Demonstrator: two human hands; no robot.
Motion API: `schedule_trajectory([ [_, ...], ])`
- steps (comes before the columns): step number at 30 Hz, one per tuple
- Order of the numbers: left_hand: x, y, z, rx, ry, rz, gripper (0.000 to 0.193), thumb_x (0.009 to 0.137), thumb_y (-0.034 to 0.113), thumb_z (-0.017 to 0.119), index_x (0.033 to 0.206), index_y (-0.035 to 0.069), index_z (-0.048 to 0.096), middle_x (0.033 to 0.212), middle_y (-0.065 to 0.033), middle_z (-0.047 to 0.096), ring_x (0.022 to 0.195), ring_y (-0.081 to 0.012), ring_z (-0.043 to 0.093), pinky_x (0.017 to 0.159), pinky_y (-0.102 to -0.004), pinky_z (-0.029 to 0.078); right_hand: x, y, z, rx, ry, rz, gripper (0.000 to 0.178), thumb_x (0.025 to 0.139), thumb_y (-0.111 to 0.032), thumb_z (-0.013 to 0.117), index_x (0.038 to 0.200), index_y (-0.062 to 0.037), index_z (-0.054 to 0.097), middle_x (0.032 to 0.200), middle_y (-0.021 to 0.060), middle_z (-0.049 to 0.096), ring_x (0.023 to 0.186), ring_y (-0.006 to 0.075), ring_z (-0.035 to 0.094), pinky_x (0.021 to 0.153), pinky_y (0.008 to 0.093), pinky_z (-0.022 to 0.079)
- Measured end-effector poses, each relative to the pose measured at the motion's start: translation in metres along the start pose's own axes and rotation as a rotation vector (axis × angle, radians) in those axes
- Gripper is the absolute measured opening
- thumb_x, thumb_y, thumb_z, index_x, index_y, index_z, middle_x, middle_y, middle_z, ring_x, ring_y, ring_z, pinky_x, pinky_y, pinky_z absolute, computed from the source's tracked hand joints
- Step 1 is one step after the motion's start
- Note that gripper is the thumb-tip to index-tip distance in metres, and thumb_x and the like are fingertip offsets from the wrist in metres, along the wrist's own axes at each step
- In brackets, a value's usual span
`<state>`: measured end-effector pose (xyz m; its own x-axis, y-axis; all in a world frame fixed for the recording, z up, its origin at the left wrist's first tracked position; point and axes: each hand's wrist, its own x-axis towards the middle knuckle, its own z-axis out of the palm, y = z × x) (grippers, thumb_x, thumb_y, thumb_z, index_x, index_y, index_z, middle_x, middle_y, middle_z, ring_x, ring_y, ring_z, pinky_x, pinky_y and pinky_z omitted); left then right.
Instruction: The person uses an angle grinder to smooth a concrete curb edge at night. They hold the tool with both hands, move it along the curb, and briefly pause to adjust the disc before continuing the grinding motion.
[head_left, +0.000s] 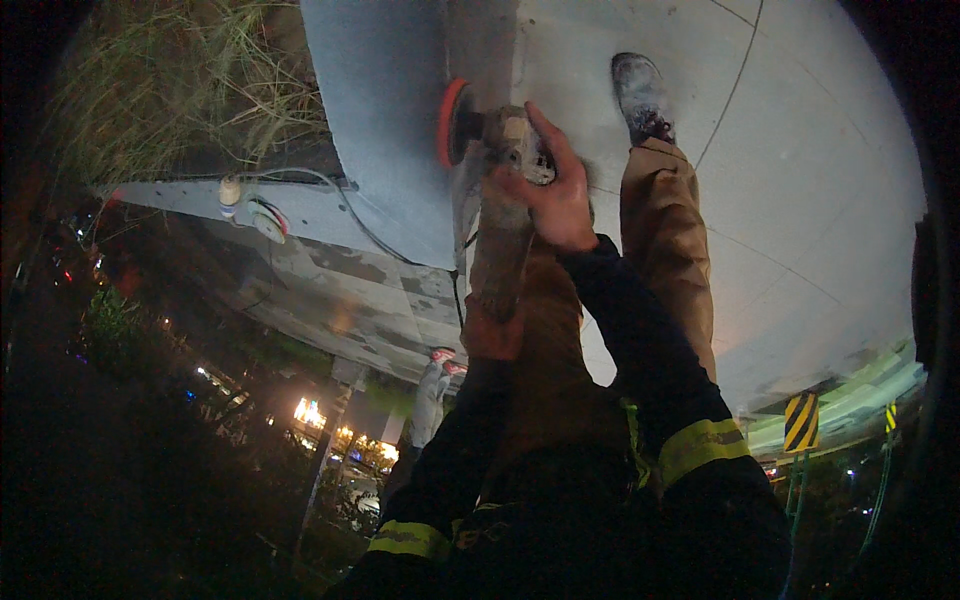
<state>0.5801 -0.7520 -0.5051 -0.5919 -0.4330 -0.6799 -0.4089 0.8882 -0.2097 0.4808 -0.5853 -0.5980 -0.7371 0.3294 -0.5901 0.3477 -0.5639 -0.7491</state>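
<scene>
Angle grinder (503,235), dusty and brownish, stands upright in the middle of our head view, grasped in both our hands. Our right hand (565,198) wraps its upper end, fingers and thumb spread apart; our left hand (495,336), dim and blurred, closes round the lower end. The tool's red disc (448,122) faces left, at the edge of a grey panel (385,130); we cannot tell whether they touch. A cable (348,205) curves below the panel, near a pale round disc (267,221). To the right, a whitened shoe (640,90) stands on pale paving (790,180).
</scene>
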Motion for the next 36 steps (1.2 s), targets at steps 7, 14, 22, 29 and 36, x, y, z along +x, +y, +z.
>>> schedule_trajectory([
  [7,0.001,-0.022,0.019,-0.043,0.152,0.299,0.065,0.065,0.039,0.076,0.115,0.009,0.049,0.094,-0.0181,0.065,0.088,-0.0402,0.063,0.072,-0.0468,0.052,-0.004,-0.017,-0.009,0.135,0.048,0.078,0.074,0.072,-0.003,0.076,0.137,-0.0011,0.040,0.119,0.0094,0.056,0.107,0.0162,0.055,0.095,0.0313,0.043],
  [14,0.008,0.025,0.016,-0.058,0.229,0.037,0.059,0.058,0.036,0.077,0.107,0.012,0.054,0.087,-0.0150,0.066,0.083,-0.0410,0.064,0.069,-0.0493,0.051,0.016,-0.013,-0.009,-0.086,0.042,-0.116,0.073,0.071,-0.002,0.076,0.136,-0.0012,0.043,0.118,0.0106,0.058,0.100,0.0164,0.059,0.091,0.0302,0.046],
  [22,0.018,-0.087,0.066,-0.129,-0.004,-0.134,0.070,0.054,0.046,0.079,0.106,0.009,0.049,0.091,-0.0188,0.065,0.086,-0.0428,0.062,0.071,-0.0523,0.050,-0.004,0.002,0.001,0.018,0.013,0.103,0.078,0.070,-0.007,0.078,0.138,-0.0022,0.040,0.118,0.0105,0.059,0.102,0.0182,0.058,0.093,0.0317,0.045],
  [29,-0.007,-0.059,0.040,-0.038,0.112,0.033,0.063,0.057,0.039,0.079,0.104,0.010,0.049,0.091,-0.0200,0.063,0.086,-0.0409,0.062,0.071,-0.0505,0.050,-0.023,0.016,0.000,0.089,-0.056,0.132,0.082,0.072,-0.011,0.078,0.141,-0.0035,0.036,0.120,0.0119,0.058,0.108,0.0172,0.055,0.096,0.0322,0.042],
  [36,-0.009,-0.028,0.022,0.045,0.082,0.007,0.072,0.064,0.042,0.076,0.117,0.005,0.043,0.095,-0.0250,0.062,0.091,-0.0470,0.059,0.076,-0.0537,0.048,-0.017,0.011,-0.001,0.055,-0.044,0.114,0.083,0.071,-0.012,0.080,0.141,-0.0030,0.036,0.121,0.0118,0.058,0.106,0.0171,0.056,0.094,0.0323,0.044],
])
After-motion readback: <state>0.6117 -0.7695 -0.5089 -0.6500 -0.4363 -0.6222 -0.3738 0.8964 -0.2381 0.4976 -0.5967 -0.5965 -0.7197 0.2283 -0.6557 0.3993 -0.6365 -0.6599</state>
